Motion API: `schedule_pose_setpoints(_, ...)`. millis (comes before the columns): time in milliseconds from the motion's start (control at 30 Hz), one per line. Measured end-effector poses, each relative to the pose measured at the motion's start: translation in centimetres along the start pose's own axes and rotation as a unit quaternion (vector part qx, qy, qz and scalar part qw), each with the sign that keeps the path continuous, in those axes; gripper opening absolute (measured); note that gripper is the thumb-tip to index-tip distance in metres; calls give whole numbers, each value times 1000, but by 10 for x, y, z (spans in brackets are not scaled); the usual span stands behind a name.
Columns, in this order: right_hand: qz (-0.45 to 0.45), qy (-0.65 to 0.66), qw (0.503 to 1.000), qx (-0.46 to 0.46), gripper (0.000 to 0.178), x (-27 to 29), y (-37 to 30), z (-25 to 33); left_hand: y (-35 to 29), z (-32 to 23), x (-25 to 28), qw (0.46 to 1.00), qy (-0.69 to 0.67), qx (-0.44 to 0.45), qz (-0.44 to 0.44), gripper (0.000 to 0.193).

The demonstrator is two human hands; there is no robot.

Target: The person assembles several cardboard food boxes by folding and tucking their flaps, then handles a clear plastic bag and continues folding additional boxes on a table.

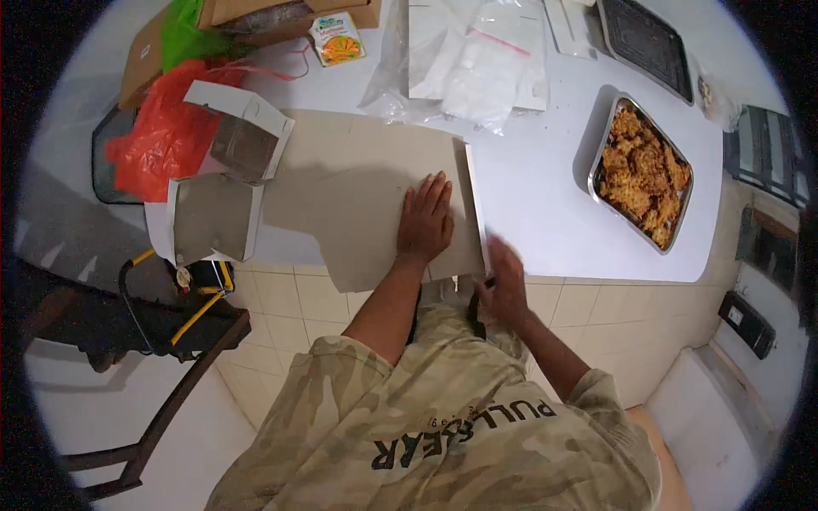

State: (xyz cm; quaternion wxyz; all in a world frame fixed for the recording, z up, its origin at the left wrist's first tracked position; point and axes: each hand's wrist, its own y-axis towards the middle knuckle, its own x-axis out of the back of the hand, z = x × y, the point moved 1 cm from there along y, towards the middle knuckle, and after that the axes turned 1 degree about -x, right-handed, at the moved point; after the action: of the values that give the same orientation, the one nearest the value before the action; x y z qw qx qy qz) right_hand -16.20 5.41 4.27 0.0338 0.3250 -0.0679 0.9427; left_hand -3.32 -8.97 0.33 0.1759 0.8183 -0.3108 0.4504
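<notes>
Grey-brown cardboard — one flat unfolded sheet point(358, 196) — lies on the white counter point(545, 196), its near edge overhanging the counter's front. The left hand point(424, 220) rests on this sheet, palm down, fingers extended and slightly spread; it grips nothing. The right hand point(504, 285) is at the sheet's near right corner, just beside and below the left hand, at the counter's front edge. It is blurred; whether it is open or closed on the edge cannot be told.

Items around the hands, counted:

- Two partly folded white-and-grey cartons point(243, 132) point(209, 217), to the left of the left hand, one behind the other, both touching the flat sheet's left side.
- One red plastic bag point(162, 128), further left, against the cartons.
- One green bag point(187, 34) and one brown open box point(256, 15), beyond the red bag.
- One small printed packet point(338, 38), well beyond the left hand.
- Clear plastic bags point(477, 60) in a pile, beyond both hands — number cannot be told.
- One metal tray of brown fried food point(641, 175), well to the right of the right hand.
- One dark empty tray point(644, 41), beyond the filled one.
</notes>
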Motion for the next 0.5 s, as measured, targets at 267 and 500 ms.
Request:
schedule_pose_setpoints(267, -32, 132, 981, -140, 63, 27, 159, -38, -3, -4, -12, 983, 152, -99, 39, 42)
schedule_pose_setpoints(500, 164, -21, 982, -94, 39, 54, 199, -76, -2, -8, -20, 980, 167, -98, 38, 47)
